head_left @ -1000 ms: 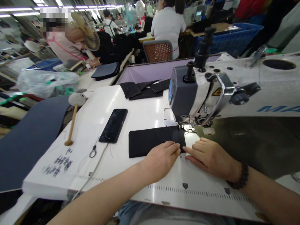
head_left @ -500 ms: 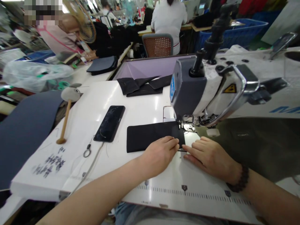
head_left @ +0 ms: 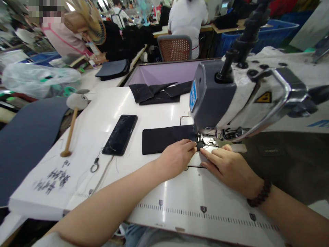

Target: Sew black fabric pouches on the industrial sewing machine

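A folded rectangular piece of black fabric (head_left: 164, 139) lies on the white sewing machine table, its right end by the metal presser foot (head_left: 207, 140). My left hand (head_left: 177, 157) is closed at the fabric's near right part, fingertips together on it; its thumb is mostly hidden. Across from it, my right hand (head_left: 228, 164) has its index finger stretched to the fabric's right edge, close to the left fingertips. The right thumb is apart from that finger, lower on the table. Above the presser foot is the sewing machine head (head_left: 213, 96).
Left of the fabric lie a black phone (head_left: 120, 134) with a ring strap and a wooden-handled mallet (head_left: 71, 132). More black fabric pieces (head_left: 156, 94) lie at the table's back edge. A person sits beyond, before a brown chair (head_left: 175, 48); another is at back left.
The black fabric has moved away from me along the presser foot. Both hands have moved slightly forward with it. The view has shifted a little.
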The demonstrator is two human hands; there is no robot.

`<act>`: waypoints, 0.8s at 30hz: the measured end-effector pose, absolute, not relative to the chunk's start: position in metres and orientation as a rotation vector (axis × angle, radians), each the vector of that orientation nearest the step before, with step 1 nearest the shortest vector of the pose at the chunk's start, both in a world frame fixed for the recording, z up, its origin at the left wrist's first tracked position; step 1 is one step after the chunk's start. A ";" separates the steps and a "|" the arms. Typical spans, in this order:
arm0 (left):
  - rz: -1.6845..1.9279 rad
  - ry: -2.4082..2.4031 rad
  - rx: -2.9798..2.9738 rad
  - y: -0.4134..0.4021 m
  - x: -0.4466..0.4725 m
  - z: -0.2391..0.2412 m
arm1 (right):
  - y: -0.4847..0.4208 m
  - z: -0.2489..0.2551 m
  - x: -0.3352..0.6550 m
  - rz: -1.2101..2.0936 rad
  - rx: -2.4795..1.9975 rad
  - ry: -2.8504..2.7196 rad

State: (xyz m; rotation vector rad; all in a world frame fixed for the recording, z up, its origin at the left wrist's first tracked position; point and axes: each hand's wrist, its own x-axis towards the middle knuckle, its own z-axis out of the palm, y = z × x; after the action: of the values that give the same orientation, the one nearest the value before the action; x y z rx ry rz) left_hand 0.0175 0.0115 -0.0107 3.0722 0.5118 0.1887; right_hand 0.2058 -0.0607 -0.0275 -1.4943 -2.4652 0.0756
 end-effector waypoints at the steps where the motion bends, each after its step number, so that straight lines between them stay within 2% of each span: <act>1: 0.192 0.518 3.063 0.013 0.018 -0.011 | -0.060 -0.028 0.205 0.063 -1.506 -2.462; 16: 0.123 0.679 2.982 0.032 0.031 -0.008 | -0.063 -0.025 0.205 0.114 -1.445 -2.429; 21: 0.098 0.639 3.034 0.027 0.030 -0.006 | -0.075 0.007 0.204 -0.039 -1.086 -2.450; 24: 0.042 0.713 3.047 0.022 0.029 -0.004 | -0.094 0.032 0.206 -0.130 -1.032 -2.425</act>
State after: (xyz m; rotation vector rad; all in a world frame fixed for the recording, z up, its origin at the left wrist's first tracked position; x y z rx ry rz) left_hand 0.0292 0.0223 -0.0042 3.0473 0.7127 0.0424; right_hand 0.2065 -0.0942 0.0324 -1.0321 -2.4253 -0.1304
